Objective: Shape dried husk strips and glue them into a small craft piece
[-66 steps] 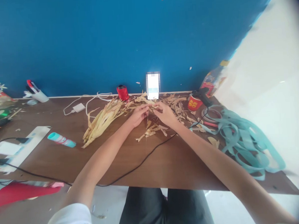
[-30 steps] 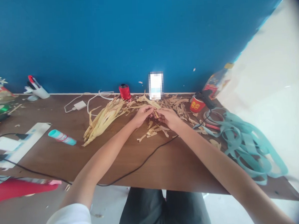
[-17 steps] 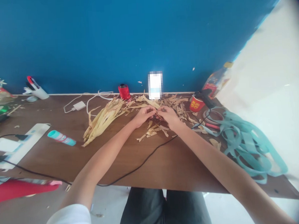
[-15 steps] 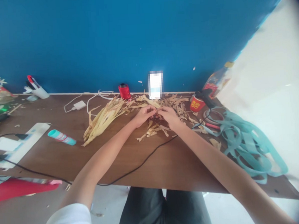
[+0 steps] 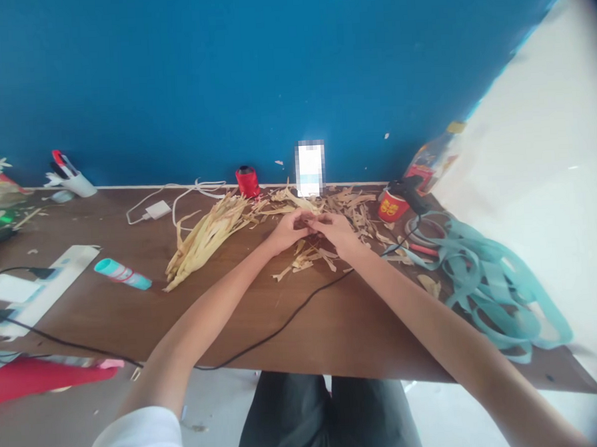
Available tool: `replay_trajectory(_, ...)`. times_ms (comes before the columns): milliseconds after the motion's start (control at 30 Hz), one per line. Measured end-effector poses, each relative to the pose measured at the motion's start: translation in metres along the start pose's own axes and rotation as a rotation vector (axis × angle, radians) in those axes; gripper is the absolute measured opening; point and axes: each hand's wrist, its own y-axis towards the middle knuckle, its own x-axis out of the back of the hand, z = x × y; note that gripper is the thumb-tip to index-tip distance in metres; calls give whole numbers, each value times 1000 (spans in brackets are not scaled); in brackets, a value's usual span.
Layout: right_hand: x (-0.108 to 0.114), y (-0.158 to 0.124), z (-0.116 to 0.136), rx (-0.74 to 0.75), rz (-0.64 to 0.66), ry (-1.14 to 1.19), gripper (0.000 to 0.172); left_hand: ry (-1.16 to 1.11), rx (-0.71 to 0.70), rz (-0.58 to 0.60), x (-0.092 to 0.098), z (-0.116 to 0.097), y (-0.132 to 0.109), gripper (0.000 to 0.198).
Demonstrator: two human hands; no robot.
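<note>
My left hand [image 5: 287, 229] and my right hand [image 5: 335, 230] meet fingertip to fingertip over the far middle of the brown table [image 5: 133, 312]. Both are closed in a pinch on a small piece of dried corn husk [image 5: 309, 217], too small to see clearly. Loose husk scraps [image 5: 305, 258] lie just below the hands. A long bundle of pale husk strips [image 5: 206, 238] lies to the left of my left hand. More torn husk [image 5: 352, 207] is heaped behind my right hand.
A black cable [image 5: 264, 339] crosses the table under my arms. A red spool [image 5: 247, 182], a white charger [image 5: 158, 210], a teal tube [image 5: 122, 274] and a red cup [image 5: 390, 206] stand around. Teal bands [image 5: 486, 287] lie coiled at the right. The blue wall [image 5: 220, 74] is behind.
Both hands have stayed together over the scraps, working the small husk piece; the fingertips have closed in tighter and shifted slightly. The view has moved a little.
</note>
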Motion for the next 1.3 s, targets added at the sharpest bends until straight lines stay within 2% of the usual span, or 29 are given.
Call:
replay_trajectory(200,1,6,-7,-35,-24,117,21,69,-3,-34,-3,-6,-2,42)
replay_trajectory(400,3,7,-9,-16,-27,134,23,55,114,-103,-3,-5,1,27)
replay_trajectory(567,2,7,-8,-5,-52,173,22,52,148,-173,-3,1,4,26)
replay_trajectory(733,3,8,-8,25,-69,173,21,11,112,-138,-3,0,1,32)
replay_trajectory(1000,3,8,-8,33,-66,116,20,0,70,-144,0,-1,0,41)
replay_trajectory(1300,6,11,-12,109,-71,-22,19,-17,45,-122,2,1,1,42)
